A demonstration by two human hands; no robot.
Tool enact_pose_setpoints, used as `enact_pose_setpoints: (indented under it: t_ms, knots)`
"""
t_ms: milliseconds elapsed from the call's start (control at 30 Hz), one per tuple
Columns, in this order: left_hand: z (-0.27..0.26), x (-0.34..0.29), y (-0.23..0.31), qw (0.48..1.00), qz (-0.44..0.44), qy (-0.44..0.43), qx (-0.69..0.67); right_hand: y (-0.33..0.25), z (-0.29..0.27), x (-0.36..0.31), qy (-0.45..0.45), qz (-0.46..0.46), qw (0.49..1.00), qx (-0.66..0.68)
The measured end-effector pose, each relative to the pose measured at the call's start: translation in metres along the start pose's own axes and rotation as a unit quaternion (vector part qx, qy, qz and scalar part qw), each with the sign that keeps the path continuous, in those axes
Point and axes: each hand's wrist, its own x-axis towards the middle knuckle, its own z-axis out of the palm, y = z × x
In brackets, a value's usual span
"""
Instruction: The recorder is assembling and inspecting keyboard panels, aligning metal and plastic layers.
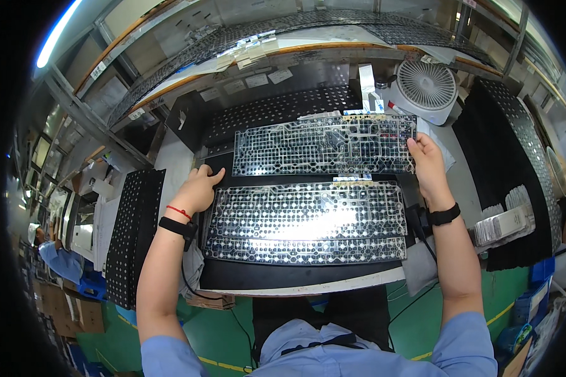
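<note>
My right hand (429, 164) pinches the right edge of a clear keyboard membrane sheet (289, 147), thumb on top. The sheet is printed with dark traces and has a short tail at its near edge. My left hand (198, 188) rests on the dark work surface left of the sheets, thumb and fingers apart, holding nothing that I can see. Nearer to me lie keyboard membrane sheets (264, 213) with rows of pale round dots, one seemingly overlapping another. Strong glare covers their middle. Both sets lie on a black board (283, 271).
Behind the sheets stands a black perforated metal panel (277, 108). A white fan (426, 88) is at the back right. Black perforated sheets (132, 232) hang at the left, with a dark stack (484, 157) and pale bundled strips (504, 220) at the right. A shelf (308, 47) runs above.
</note>
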Motion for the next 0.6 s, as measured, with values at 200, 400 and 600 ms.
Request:
enact_pose_setpoints:
  t_ms: [200, 400, 600]
  knots:
    - [0.010, 0.001, -0.018, 0.993, 0.050, 0.086, -0.070, -0.001, 0.004, 0.000, -0.008, 0.001, 1.000, 0.006]
    - [-0.014, -0.009, -0.034, 0.618, -0.087, 0.200, -0.755, -0.001, 0.001, 0.000, -0.005, -0.005, 1.000, 0.008]
    - [-0.004, -0.004, -0.035, 0.776, -0.113, 0.171, -0.596, 0.000, 0.000, 0.000, -0.003, -0.003, 1.000, 0.011]
